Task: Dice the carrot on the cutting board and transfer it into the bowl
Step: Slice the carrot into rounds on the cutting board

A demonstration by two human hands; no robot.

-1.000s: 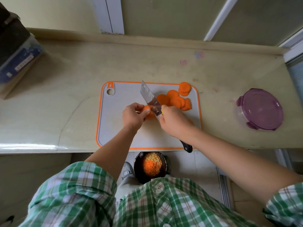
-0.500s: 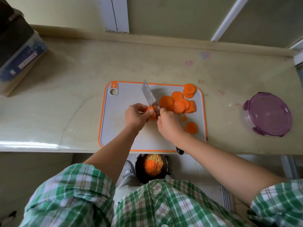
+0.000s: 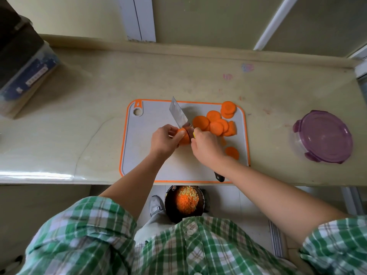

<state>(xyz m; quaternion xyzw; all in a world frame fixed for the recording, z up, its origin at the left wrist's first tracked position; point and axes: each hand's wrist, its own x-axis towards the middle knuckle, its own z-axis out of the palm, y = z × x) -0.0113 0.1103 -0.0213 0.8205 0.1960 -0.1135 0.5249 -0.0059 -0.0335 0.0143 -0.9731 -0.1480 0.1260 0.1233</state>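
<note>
A grey cutting board [image 3: 151, 124] with an orange rim lies on the counter. My left hand [image 3: 163, 140] pinches a short carrot stub [image 3: 183, 136] at the board's middle. My right hand [image 3: 206, 146] grips a knife [image 3: 179, 116]; its blade stands on the stub, tip pointing away to the left, and the black handle end sticks out below my wrist. Several round carrot slices [image 3: 215, 124] are piled on the board's right side, and one slice [image 3: 232, 152] lies apart nearer me. A clear bowl with a purple lid [image 3: 323, 136] sits on the counter at the right.
A dark bowl [image 3: 184, 203] of chopped orange and yellow bits stands on the floor below the counter edge, beside my shoe. A boxy container [image 3: 23, 70] occupies the counter's far left. The counter's back ledge runs along the wall.
One slice has come to lie apart on the board's near right. The blade stands a little further left on the shorter stub. My head has shifted, so the scene sits slightly differently in view.
</note>
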